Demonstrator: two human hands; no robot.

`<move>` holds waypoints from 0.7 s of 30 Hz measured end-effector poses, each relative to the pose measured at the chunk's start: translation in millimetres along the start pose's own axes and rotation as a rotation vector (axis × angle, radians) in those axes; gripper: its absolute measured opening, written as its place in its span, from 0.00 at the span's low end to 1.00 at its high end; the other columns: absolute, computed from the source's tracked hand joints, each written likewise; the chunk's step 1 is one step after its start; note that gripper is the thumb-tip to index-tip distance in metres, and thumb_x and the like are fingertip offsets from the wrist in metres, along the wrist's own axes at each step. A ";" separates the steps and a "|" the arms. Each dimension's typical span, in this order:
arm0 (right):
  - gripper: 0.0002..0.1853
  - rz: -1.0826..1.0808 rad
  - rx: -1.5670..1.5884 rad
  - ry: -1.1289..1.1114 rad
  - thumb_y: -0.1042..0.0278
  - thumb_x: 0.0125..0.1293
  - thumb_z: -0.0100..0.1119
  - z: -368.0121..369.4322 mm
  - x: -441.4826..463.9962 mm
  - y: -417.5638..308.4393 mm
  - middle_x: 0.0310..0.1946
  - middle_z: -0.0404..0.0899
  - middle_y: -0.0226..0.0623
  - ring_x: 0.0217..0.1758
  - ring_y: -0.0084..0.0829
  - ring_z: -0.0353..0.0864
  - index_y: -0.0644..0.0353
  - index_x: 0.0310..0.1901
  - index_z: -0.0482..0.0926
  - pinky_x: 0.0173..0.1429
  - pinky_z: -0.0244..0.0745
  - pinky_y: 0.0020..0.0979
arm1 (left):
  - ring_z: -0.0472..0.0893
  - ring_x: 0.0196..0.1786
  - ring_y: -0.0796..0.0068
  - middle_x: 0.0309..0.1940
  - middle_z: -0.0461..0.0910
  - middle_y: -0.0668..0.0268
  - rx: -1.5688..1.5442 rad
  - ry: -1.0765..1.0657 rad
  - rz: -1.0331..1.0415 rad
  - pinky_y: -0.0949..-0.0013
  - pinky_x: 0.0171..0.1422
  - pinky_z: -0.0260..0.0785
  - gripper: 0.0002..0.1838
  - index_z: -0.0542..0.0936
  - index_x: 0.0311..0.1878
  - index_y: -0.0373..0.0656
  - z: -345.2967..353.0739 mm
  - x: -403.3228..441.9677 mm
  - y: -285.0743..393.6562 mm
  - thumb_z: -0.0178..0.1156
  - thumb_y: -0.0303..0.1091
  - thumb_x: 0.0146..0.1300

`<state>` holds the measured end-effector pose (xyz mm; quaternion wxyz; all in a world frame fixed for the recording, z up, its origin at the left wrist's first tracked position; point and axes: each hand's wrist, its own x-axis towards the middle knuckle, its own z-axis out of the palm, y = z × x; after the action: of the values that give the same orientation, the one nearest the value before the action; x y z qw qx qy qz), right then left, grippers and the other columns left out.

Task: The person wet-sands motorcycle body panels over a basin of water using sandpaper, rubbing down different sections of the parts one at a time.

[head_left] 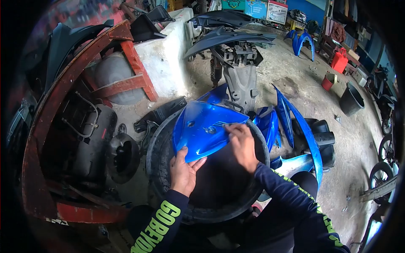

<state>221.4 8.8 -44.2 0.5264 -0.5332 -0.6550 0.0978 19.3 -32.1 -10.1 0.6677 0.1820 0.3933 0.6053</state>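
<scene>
A glossy blue motorcycle fairing panel (198, 141) rests tilted over the rim of a large black tub (154, 168). My left hand (184, 175) grips its lower edge, thumb on top and fingers underneath. On the panel's right side, the bent fingers of my right hand (241, 145) are pressed together against the surface near some pale streaks. Whatever may be between those fingertips is hidden and slightly blurred. Two round marks or holes show in the panel's middle.
More blue panels (301, 135) lie right of the tub. Ahead stands a grey plastic part (241, 82) beneath dark fairings. A red wooden frame (38, 168) and a black tank (99, 143) are at left. A black bucket (351, 100) and red container (338, 61) stand at right.
</scene>
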 end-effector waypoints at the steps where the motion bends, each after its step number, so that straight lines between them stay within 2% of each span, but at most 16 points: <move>1: 0.17 -0.038 0.008 -0.035 0.78 0.59 0.52 0.4 -0.8 -4.9 0.46 0.81 0.43 0.53 0.44 0.77 0.61 0.48 0.86 0.61 0.72 0.41 | 0.83 0.54 0.55 0.54 0.79 0.53 -0.003 0.004 -0.016 0.49 0.60 0.79 0.20 0.71 0.59 0.35 2.3 -2.2 -2.0 0.57 0.38 0.69; 3: 0.15 -0.133 0.059 -0.160 0.76 0.60 0.53 6.9 -12.3 -38.4 0.48 0.81 0.42 0.56 0.44 0.77 0.60 0.47 0.85 0.65 0.70 0.43 | 0.83 0.54 0.55 0.53 0.80 0.53 -0.006 -0.002 -0.042 0.49 0.59 0.79 0.20 0.72 0.59 0.35 3.8 -1.6 -6.6 0.56 0.37 0.69; 4: 0.14 -0.260 0.030 -0.208 0.75 0.58 0.56 8.9 -25.3 -60.2 0.48 0.81 0.41 0.57 0.45 0.77 0.59 0.45 0.84 0.67 0.68 0.46 | 0.83 0.54 0.55 0.53 0.80 0.53 -0.010 0.000 -0.045 0.49 0.59 0.79 0.20 0.72 0.59 0.35 -0.2 0.3 -9.8 0.56 0.37 0.69; 6: 0.14 -0.368 -0.001 -0.220 0.75 0.56 0.58 7.0 -26.0 -69.5 0.48 0.81 0.40 0.57 0.46 0.76 0.59 0.45 0.83 0.67 0.66 0.48 | 0.86 0.49 0.60 0.52 0.82 0.56 -0.058 -0.079 -0.042 0.54 0.55 0.82 0.18 0.73 0.56 0.39 -8.9 6.7 -10.7 0.58 0.38 0.69; 8: 0.15 -0.323 -0.084 -0.135 0.76 0.56 0.58 0.6 -11.4 -36.8 0.47 0.81 0.41 0.55 0.46 0.77 0.59 0.46 0.84 0.64 0.68 0.47 | 0.86 0.49 0.60 0.52 0.82 0.56 0.000 0.006 -0.037 0.55 0.55 0.82 0.17 0.74 0.55 0.40 -4.4 1.7 -1.3 0.58 0.39 0.69; 10: 0.19 -0.218 -0.209 -0.062 0.79 0.53 0.58 -7.9 7.0 -21.5 0.44 0.81 0.41 0.51 0.45 0.78 0.61 0.48 0.84 0.58 0.72 0.43 | 0.84 0.52 0.57 0.53 0.80 0.54 0.025 0.007 -0.014 0.51 0.59 0.80 0.20 0.73 0.58 0.35 -0.1 -2.6 5.9 0.55 0.38 0.70; 12: 0.19 -0.271 -0.090 -0.141 0.78 0.52 0.60 -3.6 -2.7 -30.8 0.45 0.80 0.41 0.52 0.45 0.78 0.60 0.48 0.84 0.58 0.73 0.42 | 0.84 0.53 0.57 0.54 0.80 0.55 0.015 0.010 -0.027 0.50 0.60 0.79 0.19 0.73 0.58 0.35 -1.4 1.1 2.1 0.56 0.38 0.69; 13: 0.20 -0.365 -0.064 -0.236 0.77 0.52 0.61 -3.2 -10.1 -44.2 0.45 0.79 0.41 0.52 0.45 0.78 0.59 0.49 0.83 0.59 0.74 0.42 | 0.84 0.54 0.56 0.55 0.80 0.54 0.005 0.002 -0.032 0.50 0.60 0.79 0.20 0.73 0.58 0.35 -4.7 4.2 -1.8 0.56 0.38 0.69; 16: 0.19 -0.500 -0.077 -0.359 0.76 0.51 0.62 -11.6 -13.5 -57.0 0.45 0.78 0.41 0.52 0.45 0.78 0.59 0.48 0.80 0.58 0.75 0.42 | 0.83 0.55 0.55 0.56 0.79 0.53 0.003 -0.014 -0.041 0.49 0.61 0.79 0.21 0.72 0.59 0.35 -4.6 2.6 -0.7 0.56 0.38 0.69; 19: 0.16 -0.406 -0.185 -0.299 0.79 0.51 0.62 -23.6 12.9 -18.2 0.45 0.79 0.41 0.50 0.46 0.79 0.60 0.44 0.81 0.55 0.75 0.42 | 0.83 0.55 0.56 0.56 0.79 0.53 0.004 -0.026 -0.039 0.49 0.61 0.79 0.21 0.71 0.60 0.35 -1.4 -0.9 6.3 0.56 0.38 0.69; 20: 0.16 -0.417 -0.150 -0.223 0.81 0.49 0.61 -20.3 14.8 -13.1 0.43 0.79 0.41 0.49 0.46 0.79 0.61 0.43 0.81 0.54 0.76 0.41 | 0.83 0.55 0.56 0.56 0.79 0.53 0.003 -0.036 -0.039 0.49 0.61 0.79 0.21 0.71 0.60 0.35 -0.7 -2.2 5.8 0.56 0.38 0.69; 21: 0.16 -0.413 -0.115 -0.252 0.81 0.49 0.61 -16.7 6.4 -12.9 0.43 0.80 0.41 0.49 0.46 0.79 0.61 0.43 0.81 0.54 0.76 0.41 | 0.83 0.55 0.56 0.56 0.79 0.53 -0.001 -0.036 -0.039 0.49 0.61 0.79 0.21 0.71 0.60 0.35 -0.5 -2.2 4.2 0.56 0.38 0.69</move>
<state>227.7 1.4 -24.4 0.4180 -0.4006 -0.8152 0.0164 16.2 -33.5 -6.8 0.6866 0.1849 0.3843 0.5888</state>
